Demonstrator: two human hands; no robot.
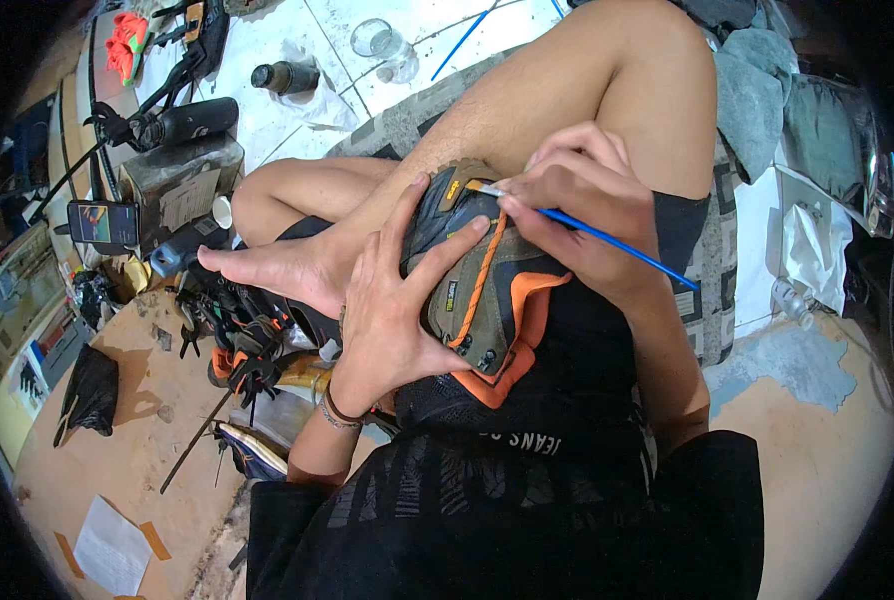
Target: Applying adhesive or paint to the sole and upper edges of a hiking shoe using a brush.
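Note:
A dark grey and olive hiking shoe with orange lining and an orange lace cord rests in my lap, against my crossed legs. My left hand steadies it, fingers spread over the upper and thumb near the collar. Pinched in my right hand is a slim paintbrush with a blue handle. Its pale bristle tip touches or hovers just over the upper near a small yellow tag; I cannot tell which. The shoe's sole and far side are mostly hidden.
Left of my foot lie pliers and other tools, a phone and a black bottle on a box. A dark jar and a clear cup stand ahead. Another shoe lies by my left elbow.

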